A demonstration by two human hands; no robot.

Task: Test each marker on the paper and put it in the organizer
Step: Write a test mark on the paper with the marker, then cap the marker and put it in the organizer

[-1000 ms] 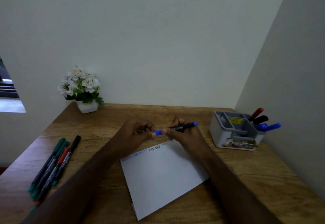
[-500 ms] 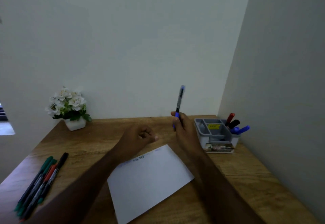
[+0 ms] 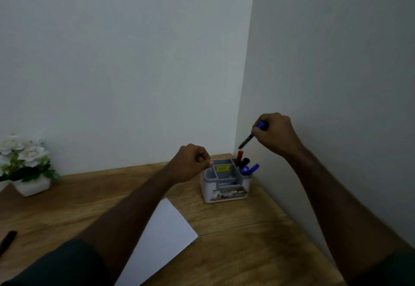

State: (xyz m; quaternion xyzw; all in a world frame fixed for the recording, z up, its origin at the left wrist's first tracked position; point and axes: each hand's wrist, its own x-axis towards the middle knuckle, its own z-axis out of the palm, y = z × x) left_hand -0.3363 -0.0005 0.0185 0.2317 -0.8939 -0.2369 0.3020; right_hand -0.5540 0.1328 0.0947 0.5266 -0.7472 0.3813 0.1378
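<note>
**Marker poised over the organizer**

Your right hand gripped the blue marker above the organizer, far right. Your left hand was curled, empty (apparently). Lowering it straight would have cleared the stored markers.

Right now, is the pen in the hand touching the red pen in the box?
Apart. The head view shows wall between the held pen's lower tip and the red pen's cap.

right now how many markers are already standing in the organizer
4: a red-capped marker, a black-capped marker and two blue-capped markers, all in the organizer back right compartment. More may be hidden.
</note>
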